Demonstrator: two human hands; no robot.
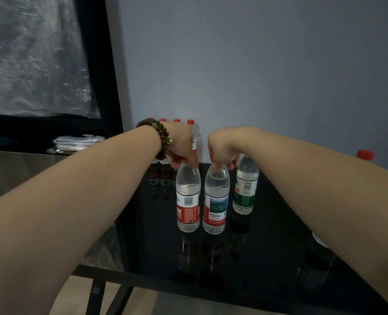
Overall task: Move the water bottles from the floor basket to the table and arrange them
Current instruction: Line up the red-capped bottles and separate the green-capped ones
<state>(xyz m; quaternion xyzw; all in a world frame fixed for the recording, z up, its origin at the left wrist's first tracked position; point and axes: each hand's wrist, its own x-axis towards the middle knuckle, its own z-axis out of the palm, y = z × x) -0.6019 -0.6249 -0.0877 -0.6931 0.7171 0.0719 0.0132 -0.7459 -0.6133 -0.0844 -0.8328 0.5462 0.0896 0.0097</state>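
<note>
Item: two red-labelled water bottles, upright and side by side on the black glass table [268, 258].

Grip: your left hand [180, 145] was pinched shut on the cap of the left bottle [188, 196]; your right hand [222, 148] was likewise closed on the cap of the right bottle [216, 200].

Handling: both looked nearly full, so probably weighty, with thin walls that give if squeezed; the cap or neck seemed the firmest hold. The glossy top may let bases slide.

Nearby: a green-labelled bottle [245, 185] just right; a row of red-capped bottles [177, 121] behind. The floor basket was out of view.
</note>
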